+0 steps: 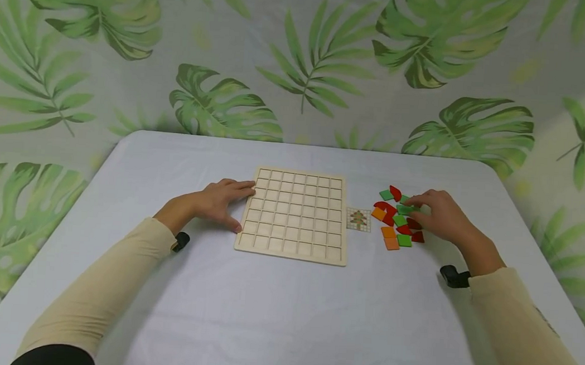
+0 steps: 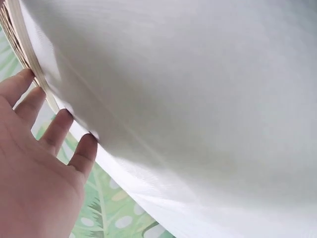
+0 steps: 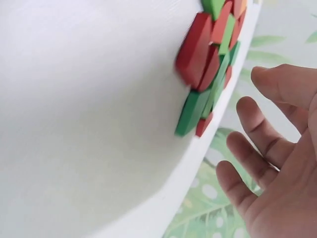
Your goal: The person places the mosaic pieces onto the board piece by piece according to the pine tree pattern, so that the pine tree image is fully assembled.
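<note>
A pale wooden grid board (image 1: 294, 216) lies on the table in the head view. My left hand (image 1: 218, 200) rests at its left side, fingertips on the upper edge and thumb near the lower corner. In the left wrist view, the fingers (image 2: 57, 131) are spread along the board's rim. Over a loose cluster of flat coloured pieces hovers my right hand (image 1: 441, 214), its fingertips close above a green piece (image 1: 405, 209). Seen from the right wrist, those fingers (image 3: 257, 124) are apart with nothing between them, beside a red quarter-round piece (image 3: 195, 52) and a dark green one (image 3: 192, 111).
A small picture card (image 1: 358, 220) with a tree pattern on a grid sits between board and pieces. Orange squares (image 1: 391, 244), green squares (image 1: 404, 241) and red curved pieces (image 1: 395, 192) make up the cluster. A leaf-print cloth (image 1: 309, 66) hangs behind the white table (image 1: 284, 316).
</note>
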`<move>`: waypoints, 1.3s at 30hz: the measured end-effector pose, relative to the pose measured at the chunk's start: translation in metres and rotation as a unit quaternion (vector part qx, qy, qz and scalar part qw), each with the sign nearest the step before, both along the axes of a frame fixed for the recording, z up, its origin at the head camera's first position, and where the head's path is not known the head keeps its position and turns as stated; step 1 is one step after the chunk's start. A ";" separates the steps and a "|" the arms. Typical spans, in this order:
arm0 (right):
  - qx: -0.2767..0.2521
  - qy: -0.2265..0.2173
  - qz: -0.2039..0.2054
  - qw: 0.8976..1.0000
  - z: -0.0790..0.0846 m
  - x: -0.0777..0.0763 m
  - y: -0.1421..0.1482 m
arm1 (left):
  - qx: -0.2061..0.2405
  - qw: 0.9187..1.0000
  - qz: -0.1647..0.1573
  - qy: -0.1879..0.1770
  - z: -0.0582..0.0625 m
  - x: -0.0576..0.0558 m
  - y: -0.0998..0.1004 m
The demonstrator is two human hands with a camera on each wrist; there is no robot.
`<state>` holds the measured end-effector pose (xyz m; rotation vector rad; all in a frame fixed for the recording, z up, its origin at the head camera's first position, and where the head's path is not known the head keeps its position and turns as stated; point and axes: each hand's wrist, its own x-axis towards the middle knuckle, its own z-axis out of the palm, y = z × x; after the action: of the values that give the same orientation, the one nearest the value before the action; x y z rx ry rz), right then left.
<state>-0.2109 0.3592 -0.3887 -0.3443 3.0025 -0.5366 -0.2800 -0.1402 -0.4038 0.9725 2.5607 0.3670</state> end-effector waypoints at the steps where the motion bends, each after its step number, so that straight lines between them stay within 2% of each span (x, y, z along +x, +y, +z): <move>1: 0.003 0.000 0.002 1.000 0.000 0.001 0.002 | -0.001 1.000 0.000 0.001 0.000 0.000 -0.001; 10: 0.011 -0.005 -0.023 1.000 -0.004 0.005 0.022 | -0.007 1.000 0.001 0.003 -0.003 0.000 -0.005; 20: 0.004 -0.035 -0.055 0.998 -0.014 -0.014 0.028 | 0.008 1.000 0.016 -0.005 -0.003 0.000 0.001; 25: 0.007 -0.049 -0.076 0.996 -0.018 -0.018 0.025 | 0.016 1.000 0.021 -0.014 -0.004 0.002 0.004; 29: 0.000 -0.020 -0.066 0.998 -0.018 -0.015 0.021 | 0.017 1.000 0.018 -0.015 -0.005 0.002 0.005; 33: -0.002 0.012 -0.034 0.999 -0.015 -0.012 0.015 | 0.017 1.000 0.021 -0.016 -0.004 0.002 0.003; 36: 0.006 0.015 -0.020 1.000 -0.012 -0.018 0.009 | 0.016 0.999 0.029 -0.019 -0.004 0.002 0.000; 39: 0.015 0.003 -0.026 1.000 -0.010 -0.028 0.003 | 0.016 0.999 0.032 -0.024 -0.003 0.002 0.000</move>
<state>-0.2389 0.3625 -0.3988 -0.2655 3.0293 -0.4960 -0.2784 -0.1405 -0.4066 0.8830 2.5540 0.4457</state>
